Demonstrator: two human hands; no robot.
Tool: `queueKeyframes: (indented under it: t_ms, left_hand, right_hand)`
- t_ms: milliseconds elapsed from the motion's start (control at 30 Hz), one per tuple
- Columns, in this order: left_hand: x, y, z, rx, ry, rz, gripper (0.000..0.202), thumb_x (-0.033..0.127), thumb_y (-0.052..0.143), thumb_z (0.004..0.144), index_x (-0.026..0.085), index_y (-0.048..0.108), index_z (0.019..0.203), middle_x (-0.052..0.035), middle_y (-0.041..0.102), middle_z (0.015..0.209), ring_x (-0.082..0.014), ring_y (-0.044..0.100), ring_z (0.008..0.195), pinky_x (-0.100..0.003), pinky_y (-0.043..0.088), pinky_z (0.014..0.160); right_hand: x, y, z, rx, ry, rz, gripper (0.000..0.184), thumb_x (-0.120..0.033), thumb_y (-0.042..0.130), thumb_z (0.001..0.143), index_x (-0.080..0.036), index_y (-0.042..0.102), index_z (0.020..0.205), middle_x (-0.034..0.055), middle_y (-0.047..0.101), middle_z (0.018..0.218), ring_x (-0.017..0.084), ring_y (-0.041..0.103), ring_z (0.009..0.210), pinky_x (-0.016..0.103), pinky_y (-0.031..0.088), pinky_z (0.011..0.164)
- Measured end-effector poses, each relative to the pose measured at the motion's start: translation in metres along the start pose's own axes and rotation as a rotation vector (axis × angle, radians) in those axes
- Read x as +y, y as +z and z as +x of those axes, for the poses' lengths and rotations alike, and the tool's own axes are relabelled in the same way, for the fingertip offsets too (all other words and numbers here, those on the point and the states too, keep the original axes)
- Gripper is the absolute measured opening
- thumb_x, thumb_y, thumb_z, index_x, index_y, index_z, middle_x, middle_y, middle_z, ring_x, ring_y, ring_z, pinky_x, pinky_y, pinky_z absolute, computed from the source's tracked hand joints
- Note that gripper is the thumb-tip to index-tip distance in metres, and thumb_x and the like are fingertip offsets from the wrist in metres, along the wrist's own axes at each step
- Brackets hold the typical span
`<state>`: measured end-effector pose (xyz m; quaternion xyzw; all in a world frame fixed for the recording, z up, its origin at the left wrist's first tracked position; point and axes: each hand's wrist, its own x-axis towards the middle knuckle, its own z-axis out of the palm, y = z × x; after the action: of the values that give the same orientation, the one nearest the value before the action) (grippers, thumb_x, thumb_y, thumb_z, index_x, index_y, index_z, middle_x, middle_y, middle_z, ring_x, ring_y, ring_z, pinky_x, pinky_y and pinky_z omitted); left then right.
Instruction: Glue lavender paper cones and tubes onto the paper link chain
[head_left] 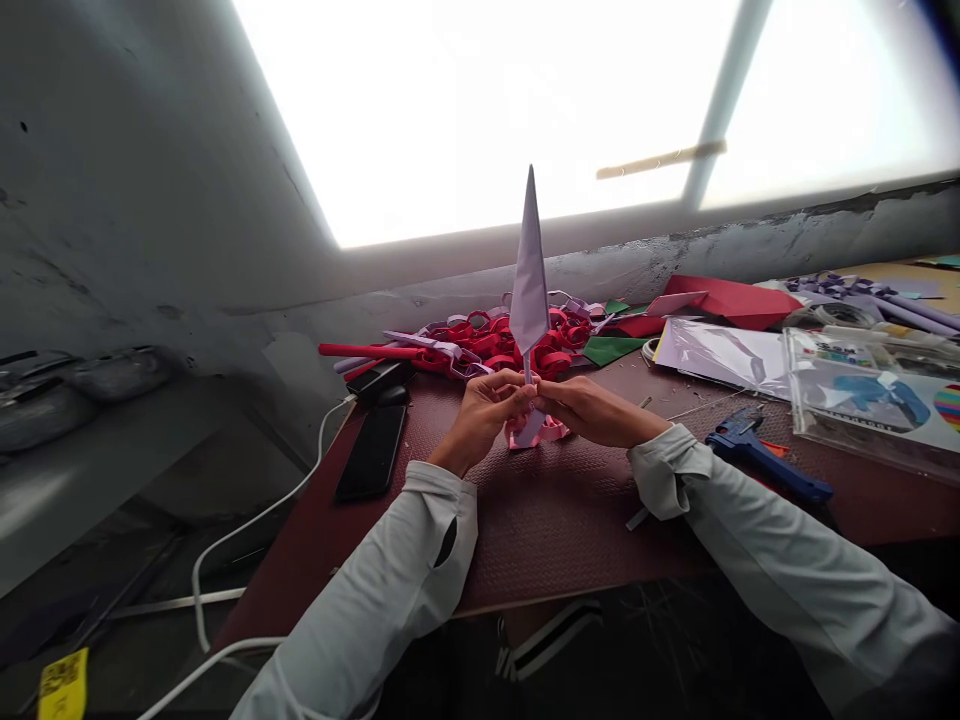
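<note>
While left hand [484, 408] and right hand [589, 410] pinch the paper cone [529, 285] upright | squeezing harder could crease its stem.

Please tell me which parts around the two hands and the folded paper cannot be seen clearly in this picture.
Head view:
- Lower end of the lilac paper spike: hidden between the left hand and right hand.
- Pink paper piece: mostly covered by the hands.
- Print on the clear plastic packet: too small, with glare.
- Window: overexposed, nothing outside shows.
- Yellow label: cut by the bottom edge.
</note>
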<state>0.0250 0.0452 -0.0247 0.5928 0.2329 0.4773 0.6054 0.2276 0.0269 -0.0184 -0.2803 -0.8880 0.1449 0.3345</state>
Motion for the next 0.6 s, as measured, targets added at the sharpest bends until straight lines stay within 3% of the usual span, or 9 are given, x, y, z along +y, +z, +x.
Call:
queueKeyframes:
  t_ms: [100,200,367,500,600]
  left_hand:
    - [0.002,-0.001,0.000,0.005,-0.027,-0.053,0.037,0.041,0.093,0.069,0.014,0.073,0.085,-0.0008,0.070,0.077,-0.0072,0.059,0.052,-0.021,0.050,0.048]
    - [0.006,-0.001,0.000,0.011,-0.019,-0.088,0.036,0.039,0.094,0.068,0.014,0.072,0.083,-0.0026,0.073,0.086,-0.0092,0.064,0.059,-0.023,0.054,0.054]
    - [0.009,0.000,-0.002,0.033,0.010,-0.127,0.034,0.034,0.096,0.065,0.014,0.074,0.083,-0.0024,0.074,0.081,-0.0085,0.064,0.062,-0.023,0.053,0.061]
    - [0.010,0.000,-0.002,0.016,0.018,-0.131,0.030,0.033,0.095,0.066,0.014,0.073,0.075,-0.0014,0.072,0.074,-0.0075,0.061,0.058,-0.021,0.047,0.057]
    - [0.012,0.001,-0.002,0.036,0.066,-0.117,0.028,0.030,0.096,0.066,0.014,0.074,0.074,-0.0011,0.072,0.075,-0.0056,0.055,0.055,-0.021,0.042,0.052]
  right_hand:
    - [0.000,0.003,0.001,0.194,0.079,0.128,0.033,-0.044,0.057,0.102,-0.019,0.056,0.082,-0.0044,0.049,0.066,0.009,0.041,0.056,0.024,0.033,0.054]
    - [-0.001,0.005,0.000,0.319,0.198,0.398,0.031,-0.049,0.068,0.095,-0.019,0.062,0.091,-0.0052,0.053,0.065,0.008,0.049,0.050,0.022,0.036,0.046]
    - [0.002,0.001,-0.004,0.247,0.187,0.623,0.030,-0.047,0.069,0.095,-0.018,0.069,0.101,-0.0016,0.064,0.070,0.013,0.065,0.053,0.025,0.050,0.048]
    - [0.001,0.000,-0.005,0.207,0.184,0.647,0.033,-0.047,0.068,0.096,-0.017,0.069,0.109,-0.0025,0.063,0.061,0.015,0.066,0.052,0.024,0.049,0.047]
    - [-0.003,0.001,-0.005,0.227,0.231,0.691,0.045,-0.048,0.072,0.092,-0.019,0.061,0.125,-0.0033,0.065,0.070,0.012,0.063,0.053,0.024,0.050,0.048]
